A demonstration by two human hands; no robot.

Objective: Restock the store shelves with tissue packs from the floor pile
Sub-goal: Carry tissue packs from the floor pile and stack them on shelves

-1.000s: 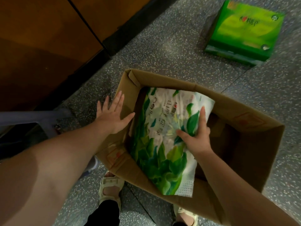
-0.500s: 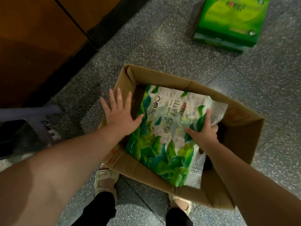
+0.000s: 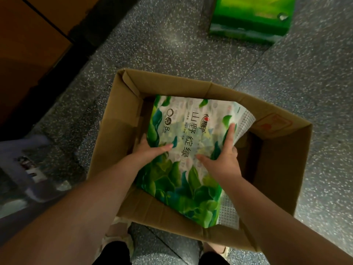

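The left hand (image 3: 152,153) grips the left edge of the tissue pack (image 3: 187,159), thumb flat on the printed face and the other fingers curled behind it, out of sight. The pack lies tilted inside the open cardboard box (image 3: 277,165) on the floor, its long axis running from the far side down toward the person. The right hand (image 3: 222,163) holds the right edge, index finger straight on top. Both hands are equally near, so a lift straight up seems the next move.

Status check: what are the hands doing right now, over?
Left hand and right hand gripping tissue pack. Pack tilted inside cardboard box. Nothing blocking.
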